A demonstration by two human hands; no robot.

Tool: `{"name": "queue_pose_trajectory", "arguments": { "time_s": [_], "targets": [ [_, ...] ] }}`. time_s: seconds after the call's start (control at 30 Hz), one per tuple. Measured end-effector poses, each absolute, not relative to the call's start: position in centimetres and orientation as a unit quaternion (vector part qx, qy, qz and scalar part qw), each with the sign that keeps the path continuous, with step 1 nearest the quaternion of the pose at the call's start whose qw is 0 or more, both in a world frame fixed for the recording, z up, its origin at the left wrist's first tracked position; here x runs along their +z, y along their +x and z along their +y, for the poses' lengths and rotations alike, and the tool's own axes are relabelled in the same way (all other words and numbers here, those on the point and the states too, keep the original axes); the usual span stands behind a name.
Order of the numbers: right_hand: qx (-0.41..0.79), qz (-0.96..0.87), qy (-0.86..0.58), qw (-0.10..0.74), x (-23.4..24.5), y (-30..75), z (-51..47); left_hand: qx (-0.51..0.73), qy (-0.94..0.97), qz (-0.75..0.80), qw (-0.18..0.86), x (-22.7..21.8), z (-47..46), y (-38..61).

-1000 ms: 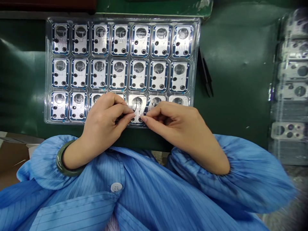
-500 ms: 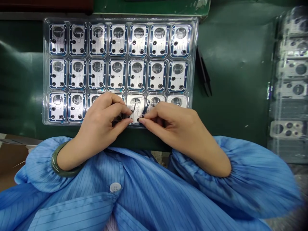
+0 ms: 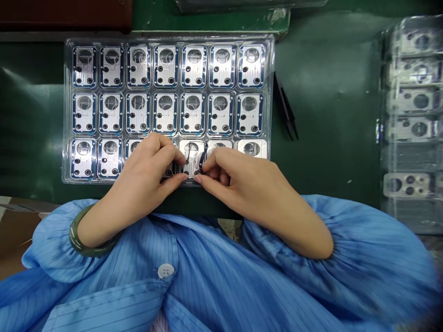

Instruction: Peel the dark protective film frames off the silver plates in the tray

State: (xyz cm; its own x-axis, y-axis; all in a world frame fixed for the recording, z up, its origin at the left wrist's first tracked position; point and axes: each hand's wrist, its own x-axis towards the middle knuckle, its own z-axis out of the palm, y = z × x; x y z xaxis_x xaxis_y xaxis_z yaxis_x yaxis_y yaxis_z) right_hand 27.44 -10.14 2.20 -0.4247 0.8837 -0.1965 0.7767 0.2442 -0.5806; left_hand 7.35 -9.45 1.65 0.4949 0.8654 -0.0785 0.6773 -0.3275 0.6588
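A thin dark-blue gasket [image 3: 203, 156] lies over a silver metal plate [image 3: 193, 161] in the front row of a clear plastic tray [image 3: 66, 110]. My right hand [image 3: 242, 180] pinches the gasket's right side, with thumb and index finger low by the plate's corner. On the other side, my left hand [image 3: 147, 166] holds the gasket's left edge between thumb and index finger. Both fingertips hide parts of the strip. Plates to the left and in the rows behind carry blue borders; the two plates to the right in the front row show bare silver edges.
Black tweezers [image 3: 285, 108] lie just right of the tray. A second clear tray [image 3: 389, 212] with metal plates stands at the far right. Along the back are a green board [image 3: 207, 24] and a dark red object [image 3: 65, 14].
The gasket's loop, which stood out to the right, is now closer to the plate's outline. My right hand has shifted slightly left and down. The whole view has also moved a little.
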Motion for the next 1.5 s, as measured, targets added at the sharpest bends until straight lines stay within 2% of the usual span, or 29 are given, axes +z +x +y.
{"name": "queue_pose_trajectory", "arguments": {
  "time_s": [0.17, 0.47, 0.63, 0.87, 1.07, 1.33, 1.4, 1.5],
  "targets": [
    [0.305, -0.765, -0.558, 0.102, 2.2, 27.1, -10.2, 0.146, 0.806, 0.476, 0.320, 1.5, -9.5, 7.2],
    [0.255, -0.791, -0.552, 0.072, 1.8, 26.8, -10.4, 0.151, 0.805, 0.478, 0.319, 1.4, -9.4, 7.3],
    [0.312, -0.756, -0.557, 0.147, 1.6, 27.6, -10.6, 0.175, 0.794, 0.483, 0.325, 1.3, -9.8, 7.2],
    [0.346, -0.719, -0.553, 0.239, 2.1, 27.5, -11.9, 0.283, 0.771, 0.454, 0.345, 1.5, -10.3, 7.1],
    [0.354, -0.680, -0.518, 0.381, 1.8, 26.3, -11.9, 0.399, 0.730, 0.409, 0.374, 0.7, -10.6, 6.9],
    [0.353, -0.662, -0.474, 0.461, 1.2, 25.7, -11.1, 0.465, 0.761, 0.368, 0.264, -0.5, -10.9, 7.2],
    [0.350, -0.656, -0.476, 0.470, 1.1, 25.7, -11.0, 0.479, 0.730, 0.380, 0.304, -0.3, -11.0, 7.3],
    [0.358, -0.659, -0.468, 0.469, 1.0, 25.6, -11.0, 0.494, 0.632, 0.423, 0.421, 0.4, -11.2, 7.4]
  ]
}}
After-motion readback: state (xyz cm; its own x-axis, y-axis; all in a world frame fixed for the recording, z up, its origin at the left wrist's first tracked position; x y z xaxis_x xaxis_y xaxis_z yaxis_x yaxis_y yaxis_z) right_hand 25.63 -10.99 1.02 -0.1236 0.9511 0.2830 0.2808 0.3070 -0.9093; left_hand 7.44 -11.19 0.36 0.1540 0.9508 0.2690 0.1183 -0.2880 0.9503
